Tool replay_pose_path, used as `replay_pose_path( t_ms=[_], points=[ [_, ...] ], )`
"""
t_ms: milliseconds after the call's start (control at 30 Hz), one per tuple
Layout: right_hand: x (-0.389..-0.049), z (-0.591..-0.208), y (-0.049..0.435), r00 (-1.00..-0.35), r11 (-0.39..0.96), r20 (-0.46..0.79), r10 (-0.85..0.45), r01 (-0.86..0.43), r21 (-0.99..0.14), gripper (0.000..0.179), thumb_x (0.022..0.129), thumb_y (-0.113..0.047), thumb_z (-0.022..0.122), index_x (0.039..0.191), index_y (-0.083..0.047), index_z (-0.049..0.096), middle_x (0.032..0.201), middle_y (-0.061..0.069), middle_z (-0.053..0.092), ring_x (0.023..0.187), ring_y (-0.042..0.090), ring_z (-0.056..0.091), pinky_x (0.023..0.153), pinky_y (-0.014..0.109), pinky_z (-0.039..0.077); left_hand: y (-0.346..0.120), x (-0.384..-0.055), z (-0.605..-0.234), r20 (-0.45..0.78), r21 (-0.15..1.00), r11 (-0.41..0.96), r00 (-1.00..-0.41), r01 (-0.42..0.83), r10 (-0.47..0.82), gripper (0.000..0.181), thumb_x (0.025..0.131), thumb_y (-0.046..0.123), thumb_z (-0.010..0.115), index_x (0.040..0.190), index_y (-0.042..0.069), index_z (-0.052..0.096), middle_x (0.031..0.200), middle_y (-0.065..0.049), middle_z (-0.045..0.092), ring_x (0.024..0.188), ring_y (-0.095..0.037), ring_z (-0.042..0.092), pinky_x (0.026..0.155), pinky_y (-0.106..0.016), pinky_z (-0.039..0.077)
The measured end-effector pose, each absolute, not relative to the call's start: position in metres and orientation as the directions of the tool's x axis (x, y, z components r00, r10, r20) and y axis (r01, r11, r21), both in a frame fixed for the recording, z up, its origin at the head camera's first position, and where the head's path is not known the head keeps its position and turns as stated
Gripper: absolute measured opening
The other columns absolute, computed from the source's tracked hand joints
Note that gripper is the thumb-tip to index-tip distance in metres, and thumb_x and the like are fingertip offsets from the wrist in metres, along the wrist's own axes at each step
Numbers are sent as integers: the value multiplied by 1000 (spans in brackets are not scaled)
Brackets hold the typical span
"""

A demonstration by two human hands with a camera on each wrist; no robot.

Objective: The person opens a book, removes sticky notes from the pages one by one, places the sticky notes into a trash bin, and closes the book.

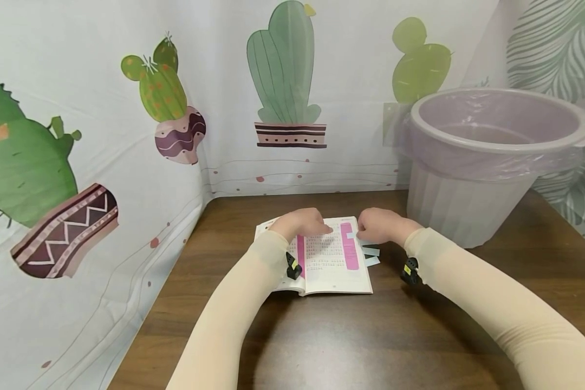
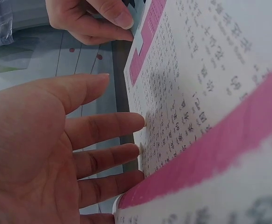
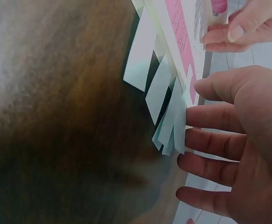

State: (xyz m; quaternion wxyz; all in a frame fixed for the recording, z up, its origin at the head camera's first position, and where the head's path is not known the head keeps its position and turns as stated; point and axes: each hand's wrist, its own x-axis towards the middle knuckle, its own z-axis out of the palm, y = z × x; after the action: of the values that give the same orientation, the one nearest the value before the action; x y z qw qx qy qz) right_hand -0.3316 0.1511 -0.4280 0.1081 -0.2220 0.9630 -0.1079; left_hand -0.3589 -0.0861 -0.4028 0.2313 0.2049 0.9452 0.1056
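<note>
An open book with printed text and pink bands lies on the table. Over its middle is my left hand; in the left wrist view its fingers extend apart, fingertips right at the page. At the book's upper right edge, my right hand has its thumb and index fingertip beside a pale blue sticky tab on the pink band. Several more pale sticky tabs stick out from the book's side, close to the right fingers. Those fingers are spread, with a gap between thumb and index.
A large pale bin with a clear purple-tinted bag stands at the back right, just behind my right hand. The brown wooden table meets a cactus-print curtain at its back and left edges.
</note>
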Motion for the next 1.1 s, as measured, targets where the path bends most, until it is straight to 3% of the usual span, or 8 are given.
replay_pose_path(
  t_ms=[200,467,700,1100],
  points=[
    [-326,-426,149,-891,889,-125,-437,-407,-208,35,91,-26,63,58,-19,53,58,-4,43,53,13,43,49,27,34,-87,-361,-405,-391,291,892,-808,347,442,57,98,54,57,134,12,68,132,-4,69,110,-19,61,110,-45,50],
    [-321,-424,147,-897,888,-75,-435,-414,-200,7,86,-15,66,83,-15,73,81,-1,69,69,17,56,61,32,47,-87,-362,-406,-393,297,893,-808,340,438,57,98,55,57,135,12,68,131,-4,69,110,-18,61,110,-45,49],
    [-318,-426,145,-900,880,-47,-434,-412,-237,13,88,-14,67,96,-11,77,95,4,74,74,17,59,71,36,55,-87,-362,-404,-397,298,895,-810,331,432,58,98,55,58,135,12,67,132,-4,69,110,-19,60,110,-46,49],
    [-310,-428,141,-886,864,-40,-461,-439,-247,16,92,-16,66,101,-12,79,97,4,75,74,16,59,67,31,52,-86,-359,-404,-391,289,898,-815,332,427,57,98,56,57,135,14,68,134,-3,69,110,-19,60,108,-47,50]
  ],
)
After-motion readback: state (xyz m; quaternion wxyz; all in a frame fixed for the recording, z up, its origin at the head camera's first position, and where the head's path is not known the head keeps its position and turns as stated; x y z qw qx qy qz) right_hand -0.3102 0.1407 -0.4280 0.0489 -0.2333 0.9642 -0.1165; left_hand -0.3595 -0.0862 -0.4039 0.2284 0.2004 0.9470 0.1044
